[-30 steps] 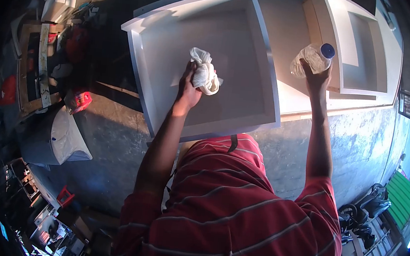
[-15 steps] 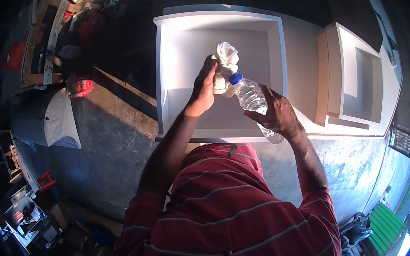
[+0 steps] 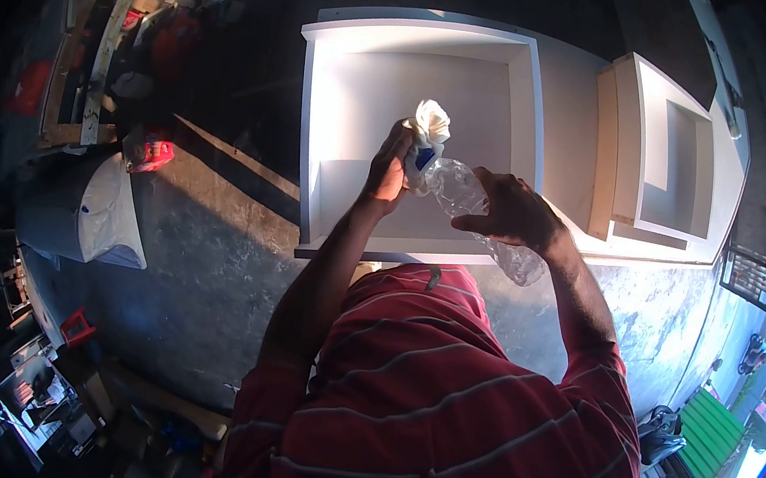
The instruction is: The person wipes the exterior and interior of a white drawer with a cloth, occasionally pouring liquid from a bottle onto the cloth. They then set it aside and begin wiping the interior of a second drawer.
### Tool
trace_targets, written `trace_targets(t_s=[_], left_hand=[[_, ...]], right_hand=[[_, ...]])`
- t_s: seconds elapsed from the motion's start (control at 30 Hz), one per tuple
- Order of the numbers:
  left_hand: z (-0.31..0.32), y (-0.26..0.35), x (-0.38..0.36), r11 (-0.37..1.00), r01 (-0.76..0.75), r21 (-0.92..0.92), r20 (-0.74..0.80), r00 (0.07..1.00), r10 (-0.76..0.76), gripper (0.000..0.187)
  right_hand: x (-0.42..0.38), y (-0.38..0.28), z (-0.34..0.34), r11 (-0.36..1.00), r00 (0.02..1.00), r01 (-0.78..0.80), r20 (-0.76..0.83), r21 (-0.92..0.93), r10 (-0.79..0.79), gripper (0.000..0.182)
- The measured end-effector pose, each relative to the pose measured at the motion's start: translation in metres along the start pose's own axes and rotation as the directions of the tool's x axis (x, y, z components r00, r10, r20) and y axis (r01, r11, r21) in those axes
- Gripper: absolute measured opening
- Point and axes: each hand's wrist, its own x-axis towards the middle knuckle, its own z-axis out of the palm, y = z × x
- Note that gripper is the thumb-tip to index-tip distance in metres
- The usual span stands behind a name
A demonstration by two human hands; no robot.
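Bunched in my left hand [image 3: 390, 168] is a white cloth [image 3: 432, 126], its crumpled top poking up above the fingers. My right hand [image 3: 516, 213] wraps round the middle of a clear plastic bottle [image 3: 458, 189], tilted with its blue cap [image 3: 425, 158] toward the cloth. Cap and cloth meet in this view, and folds of cloth lie around the cap. The bottle's base sticks out below my right palm. Both hands are over a white open drawer box [image 3: 427, 73].
A second white drawer unit [image 3: 671, 165] stands at the right on a long white panel. To the left lie wooden pieces [image 3: 99, 73], a red packet [image 3: 153, 154] and a white-covered block [image 3: 109, 213] on the concrete floor. A red stool [image 3: 78, 327] is farther back.
The bottle's cap has moved left into the cloth, and the bottle's base has swung lower. Both hands have come down slightly, the cloth with them.
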Motion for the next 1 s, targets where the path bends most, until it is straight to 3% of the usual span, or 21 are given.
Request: trace_targets(t_s=[0.1, 0.27, 0.33, 0.37, 0.5, 0.57, 0.6, 0.67, 0.7, 0.73, 0.8, 0.83, 0.87, 0.93, 1.0], left_hand=[[-0.001, -0.002, -0.001, 1.000, 0.016, -0.009, -0.010, 1.000, -0.016, 0.040], [-0.002, -0.008, -0.002, 1.000, 0.011, 0.000, -0.032, 0.999, -0.011, 0.041], [-0.004, -0.007, -0.001, 0.976, -0.061, 0.209, -0.012, 0.998, 0.065, 0.041], [-0.003, -0.007, -0.002, 0.976, -0.059, 0.209, -0.010, 0.998, 0.062, 0.041], [-0.005, -0.019, 0.001, 0.999, -0.044, -0.022, -0.048, 0.998, 0.043, 0.036], [-0.005, -0.023, 0.002, 0.965, -0.104, -0.241, -0.097, 0.992, 0.083, 0.041], [-0.006, -0.024, 0.004, 0.965, -0.103, -0.239, -0.092, 0.992, 0.083, 0.041], [0.009, -0.007, 0.003, 0.950, -0.048, -0.308, -0.062, 0.998, 0.030, 0.039], [0.002, -0.007, 0.013, 0.942, 0.008, -0.336, -0.009, 1.000, -0.012, 0.034], [0.013, 0.003, 0.011, 0.947, -0.038, -0.318, 0.030, 0.998, 0.050, 0.029], [0.020, 0.008, 0.011, 0.944, -0.106, -0.313, -0.007, 0.994, 0.110, 0.027], [0.017, 0.009, 0.013, 0.929, -0.054, -0.366, 0.041, 0.996, 0.074, 0.026], [0.014, 0.009, 0.015, 0.929, -0.056, -0.366, 0.041, 0.996, 0.076, 0.026], [0.010, 0.009, 0.017, 0.884, -0.034, -0.467, 0.030, 0.998, 0.054, 0.028], [0.007, 0.010, 0.017, 0.879, -0.027, -0.476, 0.032, 0.998, 0.048, 0.030]], right_hand=[[0.000, 0.001, 0.002, 0.999, 0.999, 0.034, -0.028, 0.041, -0.033, 0.070], [0.000, 0.000, 0.006, 0.993, 0.996, -0.059, 0.065, 0.104, 0.053, 0.069], [0.002, 0.005, 0.011, 0.996, 0.998, -0.049, 0.049, 0.070, 0.046, 0.069], [0.001, 0.006, 0.013, 0.999, 0.999, -0.038, 0.036, 0.035, 0.037, 0.069], [-0.001, 0.002, 0.012, 0.993, 0.993, -0.085, 0.094, 0.086, 0.077, 0.077], [-0.006, 0.003, 0.021, 0.993, 0.996, -0.047, -0.075, 0.112, 0.055, 0.086], [-0.004, 0.006, 0.026, 0.993, 0.995, -0.048, -0.079, 0.112, 0.057, 0.086], [-0.001, 0.009, 0.032, 0.983, 0.918, 0.180, -0.352, -0.044, -0.184, 0.091], [-0.003, 0.010, 0.033, 0.981, 0.900, 0.195, -0.397, -0.009, -0.182, 0.084], [-0.007, 0.006, 0.026, 0.981, 0.898, 0.191, -0.401, -0.013, -0.180, 0.084], [-0.017, -0.004, 0.013, 0.966, 0.957, 0.049, -0.288, 0.252, 0.026, 0.079], [-0.020, 0.000, 0.015, 0.963, 0.909, 0.082, -0.415, 0.257, 0.034, 0.074], [-0.028, 0.000, 0.006, 0.920, 0.914, 0.061, -0.393, 0.386, 0.104, 0.068], [-0.034, 0.025, 0.007, 0.837, 0.829, 0.205, -0.545, 0.507, 0.127, 0.070], [-0.041, 0.042, 0.003, 0.721, 0.686, 0.318, -0.674, 0.616, 0.274, 0.065]])
